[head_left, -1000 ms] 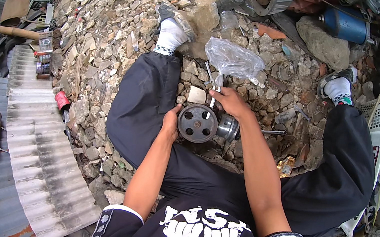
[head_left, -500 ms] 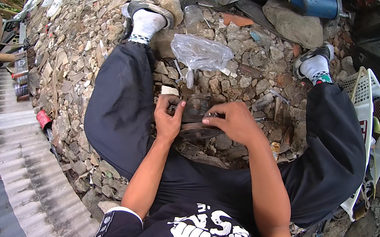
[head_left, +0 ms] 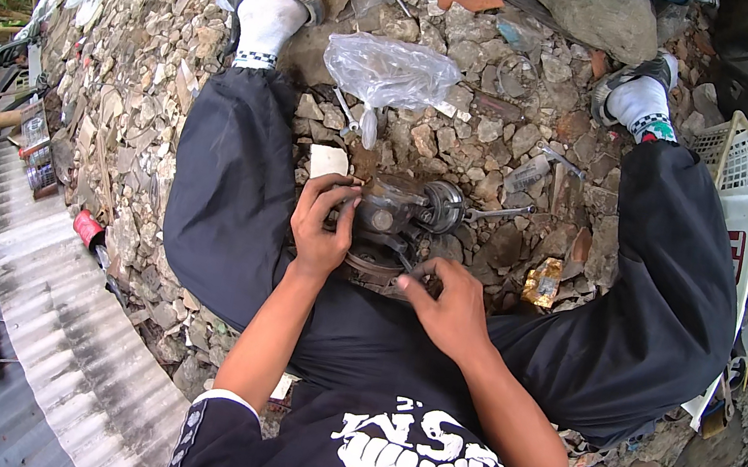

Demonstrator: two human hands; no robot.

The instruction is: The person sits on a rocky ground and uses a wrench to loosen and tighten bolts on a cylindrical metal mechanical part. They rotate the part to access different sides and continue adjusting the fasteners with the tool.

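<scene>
Loose, jagged rubble (head_left: 153, 95) is a wobbly bench, so the grimy-looking metal unit (head_left: 385, 218) between the person's legs (head_left: 232, 178) could tip if pushed unevenly. Left hand (head_left: 323, 228): half-curled at its left side. Right hand (head_left: 449, 305): narrow pinch near its lower edge. Can't tell if either's gripping anything. Dull round disc (head_left: 372, 268) at the bottom, shinier round piece (head_left: 443, 208) on the right.

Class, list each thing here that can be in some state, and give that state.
Metal machine part: dark, dirty-looking, partly hidden by the hands.
Left hand: fingers curled, at the machine part.
Right hand: fingers bent; grip unclear.
Clear plastic bag: crumpled, on stones.
Silver wrench: lying loose.
White basket: holding assorted things.
White socks: worn.
</scene>
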